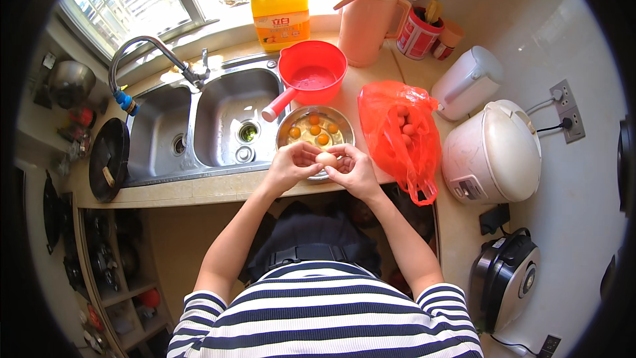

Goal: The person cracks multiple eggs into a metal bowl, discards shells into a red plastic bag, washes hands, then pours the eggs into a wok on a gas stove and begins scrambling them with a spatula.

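Between both my hands is a pale brown egg (326, 160), held over the near rim of a round metal bowl (351, 135). My left hand (294, 165) grips it from the left and my right hand (354, 169) from the right, thumbs on the near side. I cannot tell whether its shell is cracked. Several raw egg yolks (315, 130) lie in clear egg white inside the bowl. To the right, a red plastic bag (382, 114) contains several whole eggs (408, 130).
A red plastic dipper (338, 72) stands behind the bowl, its handle jutting left. Left of them is a double steel sink (208, 109) with a curved faucet (149, 40). A rice cooker (467, 159) and a white kettle (467, 82) stand right. Behind are a detergent jug (280, 15) and a thermos (367, 20).
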A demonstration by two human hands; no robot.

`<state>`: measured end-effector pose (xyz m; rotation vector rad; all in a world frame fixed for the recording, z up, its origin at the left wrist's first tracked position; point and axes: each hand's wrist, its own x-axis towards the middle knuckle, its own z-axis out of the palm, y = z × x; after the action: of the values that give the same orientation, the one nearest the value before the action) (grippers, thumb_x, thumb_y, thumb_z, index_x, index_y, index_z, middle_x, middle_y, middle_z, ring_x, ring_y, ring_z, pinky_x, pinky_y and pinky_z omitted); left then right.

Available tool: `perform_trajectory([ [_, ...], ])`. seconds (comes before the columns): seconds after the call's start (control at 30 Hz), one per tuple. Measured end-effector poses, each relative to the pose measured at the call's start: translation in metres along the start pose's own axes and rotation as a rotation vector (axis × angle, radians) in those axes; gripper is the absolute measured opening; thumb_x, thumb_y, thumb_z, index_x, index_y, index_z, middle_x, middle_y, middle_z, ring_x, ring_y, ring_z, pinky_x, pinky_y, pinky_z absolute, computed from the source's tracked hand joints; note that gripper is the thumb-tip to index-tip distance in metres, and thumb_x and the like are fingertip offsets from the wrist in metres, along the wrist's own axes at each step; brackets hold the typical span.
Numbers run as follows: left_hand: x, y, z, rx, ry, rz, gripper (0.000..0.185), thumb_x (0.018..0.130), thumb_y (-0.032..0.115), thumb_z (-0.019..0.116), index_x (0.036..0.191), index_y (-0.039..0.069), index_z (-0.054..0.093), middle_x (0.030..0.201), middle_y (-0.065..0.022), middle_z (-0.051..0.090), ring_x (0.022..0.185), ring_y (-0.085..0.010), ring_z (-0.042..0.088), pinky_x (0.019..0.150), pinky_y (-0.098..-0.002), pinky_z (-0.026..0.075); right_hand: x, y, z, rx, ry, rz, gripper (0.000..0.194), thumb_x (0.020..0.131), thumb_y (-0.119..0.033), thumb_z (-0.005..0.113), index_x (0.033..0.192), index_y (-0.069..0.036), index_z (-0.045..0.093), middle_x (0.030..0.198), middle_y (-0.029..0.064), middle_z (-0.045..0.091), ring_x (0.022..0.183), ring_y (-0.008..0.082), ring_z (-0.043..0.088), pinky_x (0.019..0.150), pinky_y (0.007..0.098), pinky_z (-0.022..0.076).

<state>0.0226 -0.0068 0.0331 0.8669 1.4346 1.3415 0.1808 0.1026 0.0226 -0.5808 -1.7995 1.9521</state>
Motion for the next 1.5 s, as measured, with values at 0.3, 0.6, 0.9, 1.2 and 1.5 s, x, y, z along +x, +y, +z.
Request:
perform_trajectory([
  [0.3, 0.005, -0.013, 0.0, 0.054, 0.114, 0.059, 0.028, 0.077, 0.003, 0.073, 0.1, -0.003, 0.058, 0.092, -0.0096, 0.065, 0.083, -0.013, 0.065, 0.076, -0.0251, 0.054, 0.012, -0.004, 0.012, -0.345, 0.122, -0.174, 0.032, 0.07, -0.004, 0.068, 0.101, 0.002, 0.063, 0.089, 0.0079, 0.061, 0.07, 0.0093, 0.06, 0.063, 0.0223, 0.0511],
  [0.6, 0.021, -0.02, 0.002, 0.165, 0.25, 0.097, 0.025, 0.074, 0.002, 0.072, 0.096, -0.001, 0.058, 0.086, -0.0082, 0.066, 0.077, -0.011, 0.065, 0.07, -0.024, 0.053, 0.033, 0.015, 0.01, -0.539, 0.153, -0.378, 0.03, 0.07, -0.005, 0.066, 0.099, 0.001, 0.064, 0.087, 0.0096, 0.061, 0.065, 0.0118, 0.059, 0.058, 0.0237, 0.0504],
  [0.9, 0.029, -0.026, 0.002, 0.199, 0.299, 0.084, 0.027, 0.073, 0.003, 0.073, 0.095, -0.001, 0.058, 0.086, -0.0092, 0.067, 0.077, -0.0123, 0.065, 0.07, -0.0252, 0.054, 0.041, 0.018, 0.007, -0.571, 0.128, -0.335, 0.03, 0.069, -0.008, 0.065, 0.099, 0.001, 0.062, 0.092, 0.0181, 0.061, 0.08, 0.0302, 0.062, 0.071, 0.0348, 0.053],
  [1.2, 0.032, -0.035, 0.004, 0.192, 0.331, 0.084, 0.027, 0.072, 0.004, 0.074, 0.094, -0.001, 0.058, 0.086, -0.0103, 0.067, 0.079, -0.0138, 0.067, 0.071, -0.0257, 0.054, 0.047, 0.027, 0.003, -0.591, 0.089, -0.388, 0.032, 0.069, -0.008, 0.064, 0.1, 0.001, 0.062, 0.094, 0.0188, 0.063, 0.085, 0.0333, 0.062, 0.076, 0.0378, 0.0521],
  [1.5, 0.036, -0.036, 0.005, 0.205, 0.352, 0.071, 0.025, 0.073, 0.003, 0.073, 0.093, -0.002, 0.059, 0.088, -0.0102, 0.067, 0.079, -0.0137, 0.066, 0.07, -0.0258, 0.054, 0.05, 0.029, -0.001, -0.672, 0.075, -0.517, 0.038, 0.071, -0.009, 0.064, 0.108, 0.0, 0.063, 0.094, 0.018, 0.064, 0.085, 0.0316, 0.064, 0.076, 0.0371, 0.0531],
])
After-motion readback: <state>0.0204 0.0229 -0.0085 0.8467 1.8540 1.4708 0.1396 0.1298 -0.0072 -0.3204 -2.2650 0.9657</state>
